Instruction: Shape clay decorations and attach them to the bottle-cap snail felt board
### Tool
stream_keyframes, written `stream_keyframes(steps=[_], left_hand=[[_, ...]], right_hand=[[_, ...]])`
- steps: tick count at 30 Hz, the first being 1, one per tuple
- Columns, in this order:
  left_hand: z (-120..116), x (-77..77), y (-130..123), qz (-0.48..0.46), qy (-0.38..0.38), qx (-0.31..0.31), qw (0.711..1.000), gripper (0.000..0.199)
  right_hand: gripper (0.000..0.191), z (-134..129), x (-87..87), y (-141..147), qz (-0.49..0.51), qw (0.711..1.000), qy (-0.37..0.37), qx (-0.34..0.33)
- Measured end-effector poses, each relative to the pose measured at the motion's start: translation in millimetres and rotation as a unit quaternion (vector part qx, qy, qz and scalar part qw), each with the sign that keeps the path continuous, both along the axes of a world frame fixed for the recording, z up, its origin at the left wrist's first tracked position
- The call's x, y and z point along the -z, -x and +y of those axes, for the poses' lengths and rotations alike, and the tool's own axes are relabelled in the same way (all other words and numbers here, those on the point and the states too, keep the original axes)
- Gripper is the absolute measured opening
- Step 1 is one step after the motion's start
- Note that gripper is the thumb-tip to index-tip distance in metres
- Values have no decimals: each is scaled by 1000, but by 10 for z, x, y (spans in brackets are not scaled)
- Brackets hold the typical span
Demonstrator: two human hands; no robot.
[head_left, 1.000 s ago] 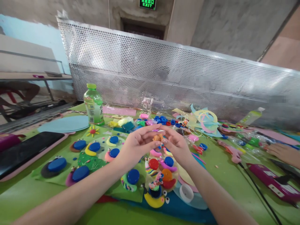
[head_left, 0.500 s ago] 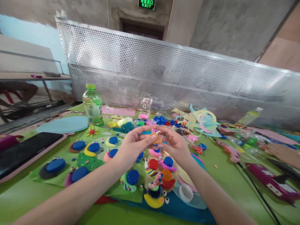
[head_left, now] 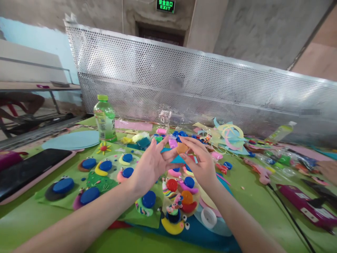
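Note:
An orange piece of clay [head_left: 182,148] is held between the thumb and fingers of my right hand [head_left: 201,160]. My left hand [head_left: 155,163] has its fingers spread, palm turned inward, with fingertips close to the orange piece; whether they touch it I cannot tell. Below the hands lie clay snails with bottle-cap shells, among them a red cap [head_left: 172,185], an orange cap [head_left: 187,197] and a yellow snail body [head_left: 172,226]. More snails with blue caps [head_left: 149,199] sit on green sheets to the left.
A green bottle [head_left: 104,117] stands at the back left, beside light-blue discs [head_left: 71,140]. A black phone [head_left: 31,170] lies far left. On the right are a pink glue gun [head_left: 259,170], a magenta device [head_left: 306,203] and another person's hand [head_left: 328,169]. A perforated metal panel [head_left: 184,80] stands behind.
My left hand has opened, its fingers spreading away from the orange clay, which now sits at my right fingertips. The other person's hand has moved toward the right edge.

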State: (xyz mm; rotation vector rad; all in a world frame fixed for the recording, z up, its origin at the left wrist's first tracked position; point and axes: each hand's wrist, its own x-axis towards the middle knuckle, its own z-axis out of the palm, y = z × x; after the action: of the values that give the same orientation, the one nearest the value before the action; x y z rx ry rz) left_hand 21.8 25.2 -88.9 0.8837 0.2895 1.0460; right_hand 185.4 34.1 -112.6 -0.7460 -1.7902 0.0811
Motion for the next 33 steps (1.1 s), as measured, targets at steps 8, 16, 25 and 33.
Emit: stream_keyframes(steps=[8,16,25,33], left_hand=[[68,34,49,-49,36,90,994,56],[57,28,51,-8,20,48,999,65],[-10,154,73,108,-236,-86,962,64],[-121,95,106,273,-414,-118,860,59]], right_hand=[[33,-35,-48,-27,-84,995,-53,27],[22,37,-37,-88,-77,986,-136,52],[11,10,-3,-89,-53,986,-117,107],[11,-11,31,-67,-16,985,-102,141]])
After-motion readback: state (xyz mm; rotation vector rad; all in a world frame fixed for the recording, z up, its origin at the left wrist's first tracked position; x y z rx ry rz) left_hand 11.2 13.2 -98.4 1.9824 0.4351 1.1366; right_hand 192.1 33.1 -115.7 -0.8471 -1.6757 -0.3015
